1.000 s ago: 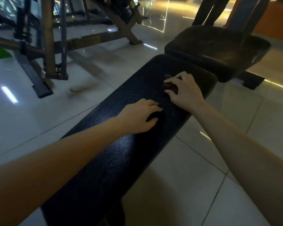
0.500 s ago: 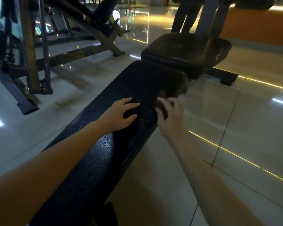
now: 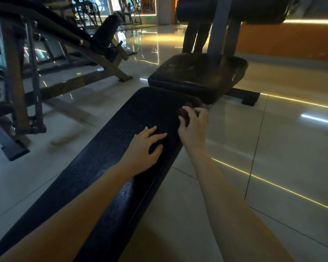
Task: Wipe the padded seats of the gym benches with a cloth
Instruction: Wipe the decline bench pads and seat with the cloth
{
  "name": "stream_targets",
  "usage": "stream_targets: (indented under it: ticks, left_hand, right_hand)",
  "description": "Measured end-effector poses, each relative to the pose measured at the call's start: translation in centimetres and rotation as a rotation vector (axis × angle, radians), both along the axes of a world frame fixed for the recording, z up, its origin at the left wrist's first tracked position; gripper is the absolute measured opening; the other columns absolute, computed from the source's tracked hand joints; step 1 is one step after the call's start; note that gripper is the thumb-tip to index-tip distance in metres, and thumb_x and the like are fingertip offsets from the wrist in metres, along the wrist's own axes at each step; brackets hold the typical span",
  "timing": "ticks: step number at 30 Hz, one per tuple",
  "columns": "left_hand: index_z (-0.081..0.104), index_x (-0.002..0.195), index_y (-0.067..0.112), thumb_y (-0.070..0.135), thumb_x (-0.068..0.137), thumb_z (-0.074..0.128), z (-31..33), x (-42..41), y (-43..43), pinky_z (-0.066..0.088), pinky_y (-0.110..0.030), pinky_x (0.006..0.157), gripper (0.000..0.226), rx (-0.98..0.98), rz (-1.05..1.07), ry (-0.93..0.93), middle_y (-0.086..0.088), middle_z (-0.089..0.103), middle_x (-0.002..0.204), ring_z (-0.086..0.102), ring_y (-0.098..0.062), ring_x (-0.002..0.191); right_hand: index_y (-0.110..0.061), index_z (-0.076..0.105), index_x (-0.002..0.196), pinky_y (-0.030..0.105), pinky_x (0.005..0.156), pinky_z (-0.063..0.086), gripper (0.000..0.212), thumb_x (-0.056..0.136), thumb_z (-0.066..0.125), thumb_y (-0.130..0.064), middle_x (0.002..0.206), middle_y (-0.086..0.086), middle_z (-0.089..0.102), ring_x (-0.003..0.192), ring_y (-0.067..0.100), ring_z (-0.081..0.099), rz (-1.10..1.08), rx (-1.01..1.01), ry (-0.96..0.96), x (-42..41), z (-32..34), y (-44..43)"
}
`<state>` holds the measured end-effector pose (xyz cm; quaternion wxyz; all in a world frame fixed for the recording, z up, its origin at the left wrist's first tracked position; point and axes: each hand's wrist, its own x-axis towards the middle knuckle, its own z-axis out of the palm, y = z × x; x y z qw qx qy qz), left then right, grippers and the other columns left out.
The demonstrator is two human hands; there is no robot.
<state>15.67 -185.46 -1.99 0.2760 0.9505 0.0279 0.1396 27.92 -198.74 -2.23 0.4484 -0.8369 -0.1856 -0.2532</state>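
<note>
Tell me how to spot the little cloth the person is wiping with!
Find the long black bench pad that runs up the middle of the picture. Follow it to its far end, just before the separate square seat pad, where the right hand sits at the pad's right edge. The cloth is the small dark brownish wad bunched in those fingers; the left hand lies flat and empty.

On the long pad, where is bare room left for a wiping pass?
Bare: the long pad from the left hand back toward the camera, and its far-left corner. Crowded: the far-right corner, where the right hand holds the cloth.
</note>
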Motion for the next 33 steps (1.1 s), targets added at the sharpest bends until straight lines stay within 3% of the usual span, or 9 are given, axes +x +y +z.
stream_targets:
  ticks: [3,7,12,15,20,23,26,29,33]
  left_hand:
    - [0.045,0.143,0.039,0.03,0.1,0.05,-0.7,-0.3,-0.2,-0.002,-0.041,0.118,0.044,0.029,0.014,0.0,0.003,0.024,0.16,0.008,-0.021,0.151]
    - [0.037,0.144,0.048,0.036,0.102,0.044,-1.3,-0.3,0.0,-0.007,-0.034,0.115,0.044,0.077,0.015,0.027,0.011,0.018,0.161,0.003,-0.014,0.151]
    - [0.038,0.14,0.053,0.046,0.098,0.041,-1.0,0.5,0.6,-0.001,-0.035,0.119,0.042,0.116,0.03,0.031,0.019,0.018,0.159,0.005,-0.01,0.15]
    - [0.04,0.138,0.056,0.054,0.089,0.033,-0.9,0.8,1.1,-0.001,-0.031,0.118,0.049,0.139,0.014,0.034,0.024,0.017,0.156,0.002,-0.002,0.147]
    - [0.034,0.136,0.06,0.068,0.081,0.017,-0.8,1.0,1.7,-0.007,-0.022,0.114,0.058,0.15,-0.032,0.001,0.027,0.012,0.154,-0.002,0.004,0.143]
    - [0.037,0.14,0.056,0.069,0.082,0.018,-0.8,0.9,1.8,-0.004,-0.024,0.115,0.061,0.145,-0.048,0.001,0.024,0.014,0.155,0.0,0.003,0.143]
    - [0.032,0.139,0.059,0.07,0.084,0.016,-0.8,0.7,2.0,-0.01,-0.017,0.111,0.059,0.17,-0.054,0.014,0.026,0.01,0.155,-0.003,0.003,0.144]
    - [0.035,0.14,0.057,0.07,0.084,0.018,-0.7,0.8,2.2,-0.006,-0.021,0.115,0.06,0.156,-0.053,0.014,0.025,0.012,0.156,-0.001,0.002,0.146]
    - [0.039,0.139,0.057,0.071,0.083,0.02,-0.6,1.0,2.3,0.002,-0.028,0.119,0.06,0.154,-0.064,0.028,0.024,0.016,0.157,0.001,0.004,0.144]
  right_hand:
    - [-0.014,0.061,0.127,0.025,0.095,0.035,0.034,0.093,0.063,-0.021,0.125,0.011,0.044,0.116,0.029,0.046,-0.098,0.043,0.053,2.9,0.9,0.8]
    - [-0.018,0.061,0.127,0.027,0.098,0.037,0.034,0.093,0.064,-0.021,0.125,0.01,0.046,0.118,0.028,0.045,-0.203,0.181,0.093,2.5,0.6,1.9]
    - [-0.018,0.065,0.12,0.028,0.091,0.045,0.034,0.087,0.073,-0.016,0.116,0.003,0.045,0.109,0.022,0.049,-0.026,0.103,-0.097,-2.7,-1.8,0.6]
    - [-0.019,0.066,0.119,0.022,0.09,0.038,0.037,0.084,0.076,-0.014,0.113,0.001,0.046,0.106,0.02,0.049,0.013,0.05,-0.132,-4.0,-3.1,0.3]
    - [-0.015,0.067,0.122,0.028,0.094,0.038,0.035,0.087,0.072,-0.014,0.118,0.011,0.046,0.113,0.028,0.046,-0.08,0.106,-0.019,0.6,-0.3,2.1]
    - [-0.015,0.063,0.127,0.021,0.093,0.029,0.037,0.091,0.067,-0.017,0.123,0.011,0.044,0.115,0.023,0.041,-0.168,0.205,0.061,3.3,1.4,2.4]
    - [-0.018,0.059,0.132,0.026,0.1,0.033,0.039,0.094,0.063,-0.024,0.127,0.008,0.04,0.119,0.02,0.038,-0.219,0.279,0.155,6.3,2.7,2.4]
    - [-0.018,0.06,0.13,0.027,0.104,0.033,0.035,0.095,0.062,-0.025,0.13,0.006,0.039,0.117,0.014,0.037,-0.201,0.338,0.22,7.3,3.4,2.2]
    - [-0.017,0.065,0.123,0.015,0.096,0.032,0.032,0.092,0.067,-0.018,0.123,0.007,0.044,0.115,0.014,0.04,-0.095,0.3,0.034,3.0,0.7,1.4]
